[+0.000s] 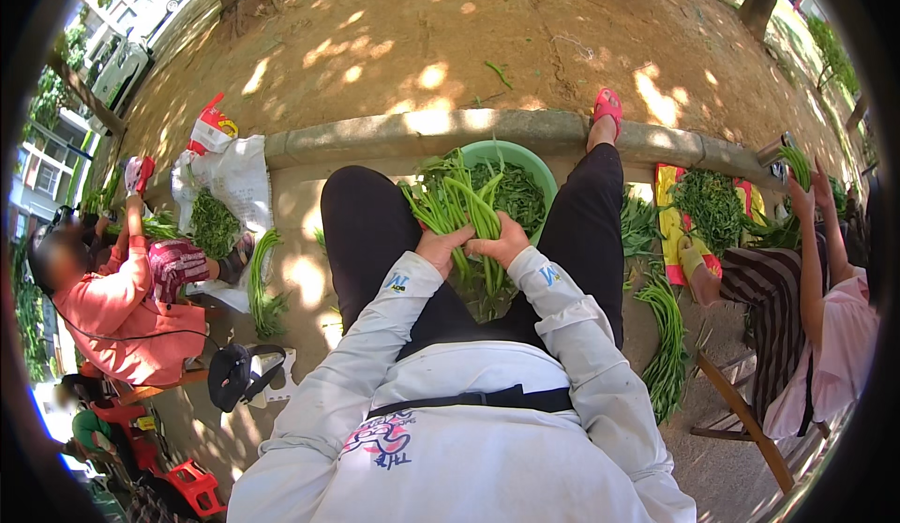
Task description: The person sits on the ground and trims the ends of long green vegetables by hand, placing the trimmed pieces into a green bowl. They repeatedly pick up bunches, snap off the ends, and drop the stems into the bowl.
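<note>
My left hand [443,247] is closed around a bunch of long green stems [430,208] that look like water spinach. Close beside it, my right hand [502,243] grips more green stems [477,199], and the two thumbs nearly meet. Leafy ends hang below my hands between my knees. Just beyond them sits a light green plastic basin [540,166] holding loose narrow leaves [512,189]. Part of the basin is hidden behind the bunches and my right leg.
A concrete curb [337,133] runs past the basin. Long greens lie on the ground to the right [661,340] and left [264,277]. A person [126,305] sits at left near a white sack [242,171]; another person [819,340] at right holds greens. A black cap [228,379] lies left.
</note>
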Motion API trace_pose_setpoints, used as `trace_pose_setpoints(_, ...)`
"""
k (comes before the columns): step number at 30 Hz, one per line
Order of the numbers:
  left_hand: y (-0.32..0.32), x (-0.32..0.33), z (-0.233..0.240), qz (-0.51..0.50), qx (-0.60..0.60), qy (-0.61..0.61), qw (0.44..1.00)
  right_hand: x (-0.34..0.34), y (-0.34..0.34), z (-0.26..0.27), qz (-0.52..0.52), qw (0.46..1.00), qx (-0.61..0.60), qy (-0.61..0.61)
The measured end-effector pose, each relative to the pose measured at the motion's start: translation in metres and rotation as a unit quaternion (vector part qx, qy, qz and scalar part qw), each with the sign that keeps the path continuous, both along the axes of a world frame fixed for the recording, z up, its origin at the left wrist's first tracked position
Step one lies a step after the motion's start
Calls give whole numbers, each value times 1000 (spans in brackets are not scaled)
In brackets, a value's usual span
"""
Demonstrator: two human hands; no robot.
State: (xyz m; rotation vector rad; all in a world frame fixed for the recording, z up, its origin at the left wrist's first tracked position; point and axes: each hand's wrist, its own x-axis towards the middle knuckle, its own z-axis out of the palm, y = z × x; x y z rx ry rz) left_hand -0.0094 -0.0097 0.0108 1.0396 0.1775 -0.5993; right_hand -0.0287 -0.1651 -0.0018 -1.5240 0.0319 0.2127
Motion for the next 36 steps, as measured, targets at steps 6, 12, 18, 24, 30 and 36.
trace_pose_setpoints(6,-2,1,-1,-9,8,28,1000,3,-2,-16,-61,994,-92,-18)
trace_pose_setpoints(12,7,7,-11,43,-34,90,994,4,-6,5,-120,990,53,45)
trace_pose_setpoints(18,-5,5,-19,25,-74,8,997,5,-6,-19,-53,997,-48,-27)
trace_pose_setpoints(24,-1,5,-18,27,-81,-2,996,3,-3,-12,-63,992,-103,-38)
trace_pose_setpoints(30,8,9,-22,-28,-45,-25,998,0,-1,6,-15,999,-37,-9)
trace_pose_setpoints(36,-1,4,-16,5,-89,7,996,2,-2,-9,-63,997,-2,-48)
